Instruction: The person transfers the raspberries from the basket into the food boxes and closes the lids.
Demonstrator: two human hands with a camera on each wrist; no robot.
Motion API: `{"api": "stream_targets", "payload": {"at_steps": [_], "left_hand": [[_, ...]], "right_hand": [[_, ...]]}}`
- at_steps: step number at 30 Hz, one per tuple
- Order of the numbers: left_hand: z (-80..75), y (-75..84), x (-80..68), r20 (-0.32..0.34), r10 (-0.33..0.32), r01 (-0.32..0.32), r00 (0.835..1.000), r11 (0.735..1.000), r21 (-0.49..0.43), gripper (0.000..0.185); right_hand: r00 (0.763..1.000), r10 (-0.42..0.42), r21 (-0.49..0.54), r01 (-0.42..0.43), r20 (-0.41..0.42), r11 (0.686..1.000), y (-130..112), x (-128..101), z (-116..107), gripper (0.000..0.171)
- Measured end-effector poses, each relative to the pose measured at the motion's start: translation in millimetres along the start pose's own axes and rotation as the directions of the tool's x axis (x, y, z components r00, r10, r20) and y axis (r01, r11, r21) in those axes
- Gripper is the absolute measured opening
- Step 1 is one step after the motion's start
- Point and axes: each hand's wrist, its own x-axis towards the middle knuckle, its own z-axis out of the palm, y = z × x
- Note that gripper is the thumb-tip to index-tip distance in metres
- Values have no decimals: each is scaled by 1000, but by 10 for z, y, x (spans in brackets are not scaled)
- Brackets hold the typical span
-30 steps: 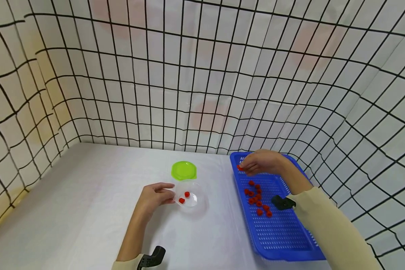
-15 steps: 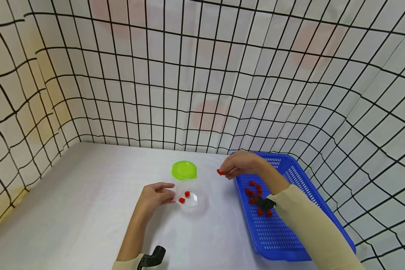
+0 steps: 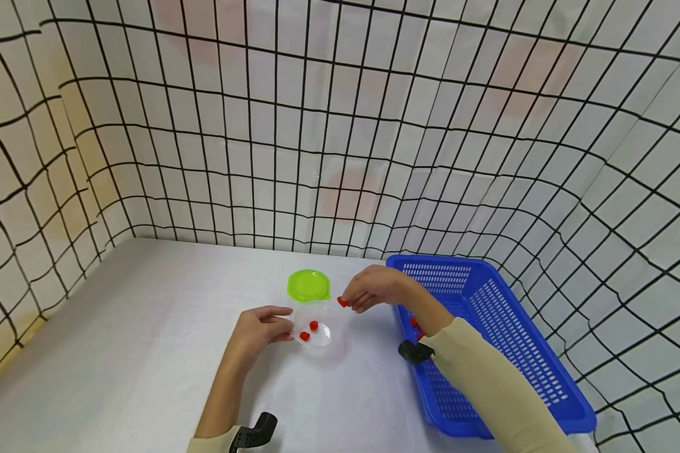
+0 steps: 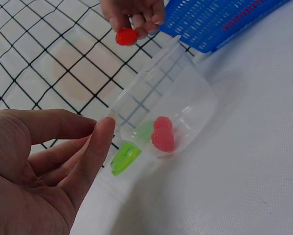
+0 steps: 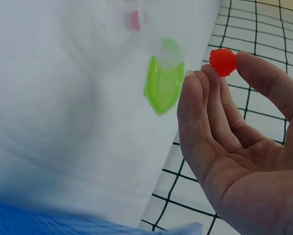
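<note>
My left hand [image 3: 260,328] pinches the rim of a clear plastic bowl [image 4: 195,83] between thumb and fingers. Two red raspberries [image 4: 163,139] lie at the bottom of that bowl, which stands on the white table. In my right hand [image 3: 372,288] a single raspberry [image 5: 222,62] is pinched between thumb and fingertips. The right hand hangs just above and to the right of the bowl's far rim. Behind the bowl, a bright green lid [image 3: 308,286] lies flat on the table.
On the right stands a blue perforated basket [image 3: 507,321]. Several raspberries in it are mostly hidden under my right forearm. A black wire grid [image 3: 294,138] with white cloth behind it rises around the back and sides of the table [image 3: 147,327].
My right hand has carried the raspberry leftward from the blue basket to beside the bowl. The left hand and the bowl have stayed where they were.
</note>
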Motion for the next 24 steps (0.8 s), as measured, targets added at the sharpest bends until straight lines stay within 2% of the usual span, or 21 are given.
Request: {"api": "stream_targets", "payload": {"at_steps": [16, 24], "left_hand": [[6, 9, 1, -4, -6, 6, 1000, 1000, 1, 27], [-8, -8, -4, 2, 6, -6, 1000, 1000, 9, 28]], "right_hand": [[1000, 12, -4, -12, -11, 1000, 85, 142, 247, 22], [999, 35, 51, -33, -41, 998, 120, 175, 293, 23]]}}
